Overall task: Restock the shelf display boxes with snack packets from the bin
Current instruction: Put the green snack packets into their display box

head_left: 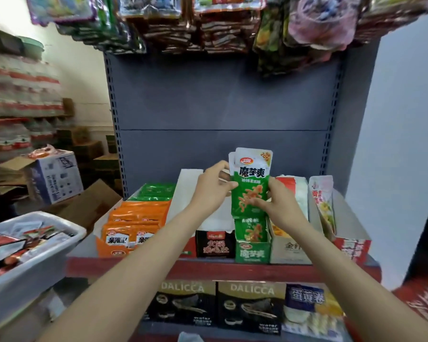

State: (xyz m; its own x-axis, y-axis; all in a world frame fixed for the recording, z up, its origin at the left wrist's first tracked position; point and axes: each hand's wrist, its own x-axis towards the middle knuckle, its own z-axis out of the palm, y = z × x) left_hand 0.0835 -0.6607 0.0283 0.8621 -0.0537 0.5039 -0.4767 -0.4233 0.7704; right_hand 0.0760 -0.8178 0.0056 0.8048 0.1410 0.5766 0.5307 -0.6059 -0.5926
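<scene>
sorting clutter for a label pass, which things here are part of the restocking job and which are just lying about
Job: green packets held by left hand and right hand; green display box; grey bin.
Lying about: DALICCA boxes; hanging bags; cardboard carton.

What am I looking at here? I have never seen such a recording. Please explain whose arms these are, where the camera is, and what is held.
There is no machine. A person wears one camera on the head, so this single picture looks forward and down along that person's own arms at a shop shelf.

Both hands hold a small stack of green packets upright. The left hand grips the stack's left edge, and the right hand grips its lower right side.

Directly below the stack stands a green box with a similar packet in it. Beside it on the shelf are an orange box full of orange packets, a black box and others to the right.

At lower left is a grey bin with mixed packets.
</scene>
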